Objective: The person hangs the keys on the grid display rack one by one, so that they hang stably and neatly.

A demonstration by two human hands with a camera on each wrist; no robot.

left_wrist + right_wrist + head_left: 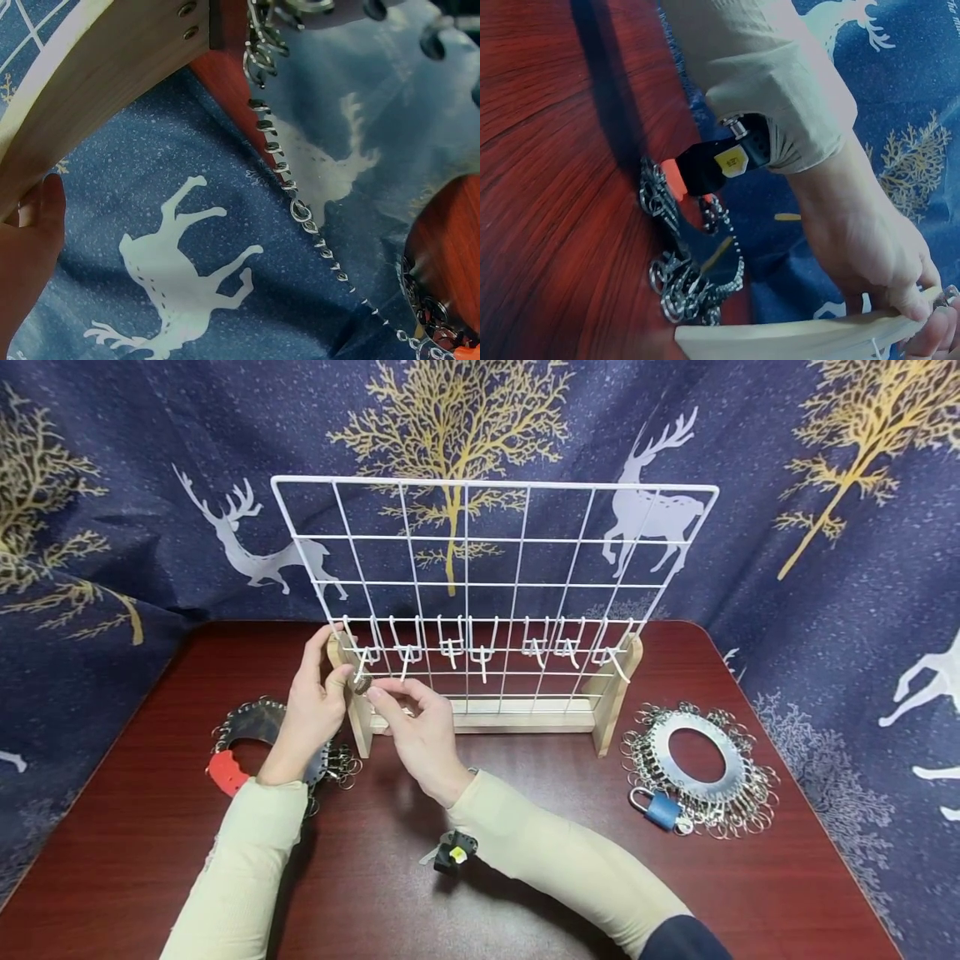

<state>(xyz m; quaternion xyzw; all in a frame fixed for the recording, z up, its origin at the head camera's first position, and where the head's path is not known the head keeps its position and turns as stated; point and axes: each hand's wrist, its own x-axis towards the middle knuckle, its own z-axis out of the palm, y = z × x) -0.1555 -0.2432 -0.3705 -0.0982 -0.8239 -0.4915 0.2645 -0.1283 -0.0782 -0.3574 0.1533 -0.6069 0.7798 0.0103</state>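
Observation:
My left hand grips the left wooden side post of a white wire grid rack, its fingers behind the post and its thumb in front. Between that thumb and my right hand is a small dark metal piece, pinched by the right thumb and fingers just below the leftmost white hook. It looks like a key ring, but the fingers partly hide it. The right wrist view shows the left hand at the post, with the right fingertips beside the metal piece.
Several white hooks hang in a row along the grid. Behind my left forearm lies a metal ring plate strung with key rings, with a red padlock. A similar plate and a blue padlock lie on the right.

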